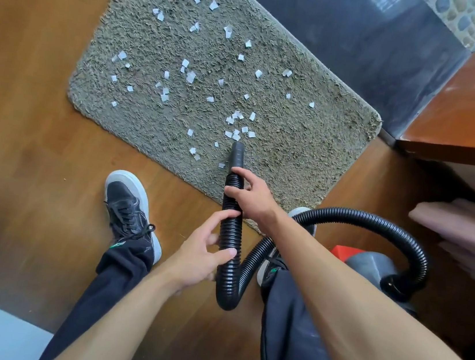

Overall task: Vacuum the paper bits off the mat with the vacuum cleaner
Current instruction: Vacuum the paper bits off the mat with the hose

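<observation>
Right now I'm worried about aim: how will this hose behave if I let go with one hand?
Probably floppy: the ribbed hose bends in a tight loop below the left hand. The smooth nozzle beyond the right hand looks stiff, so it should hold its aim. Likely light, though the trailing loop may tug back toward the vacuum.

One wide-angle camera, worn on the head, is looking forward and steeply down along the person's arms. It is sitting close to the left hand (199, 255) and right hand (251, 195) on the hose (230, 233) at lower centre, while the mat (287, 159) is filling the upper middle of the wooden floor (30, 92).
</observation>
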### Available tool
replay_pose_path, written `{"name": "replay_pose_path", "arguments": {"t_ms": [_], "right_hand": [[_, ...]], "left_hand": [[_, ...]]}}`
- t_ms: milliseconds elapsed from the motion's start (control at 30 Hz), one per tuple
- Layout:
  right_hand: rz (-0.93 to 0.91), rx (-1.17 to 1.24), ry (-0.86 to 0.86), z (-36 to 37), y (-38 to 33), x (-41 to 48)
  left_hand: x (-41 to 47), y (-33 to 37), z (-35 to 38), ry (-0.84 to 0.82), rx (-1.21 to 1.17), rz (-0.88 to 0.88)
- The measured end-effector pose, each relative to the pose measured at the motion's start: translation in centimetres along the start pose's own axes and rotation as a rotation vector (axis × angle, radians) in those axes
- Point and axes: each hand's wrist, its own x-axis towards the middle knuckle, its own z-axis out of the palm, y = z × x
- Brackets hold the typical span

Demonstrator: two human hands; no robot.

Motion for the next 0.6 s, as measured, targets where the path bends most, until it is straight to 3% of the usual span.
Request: {"name": "replay_pose_path", "arguments": {"t_ms": [600], "right_hand": [[-0.062, -0.116, 0.000, 1.1, -2.2, 1.3]], "left_hand": [[0.5, 1.1, -1.2, 0.039, -0.007, 0.031]]}}
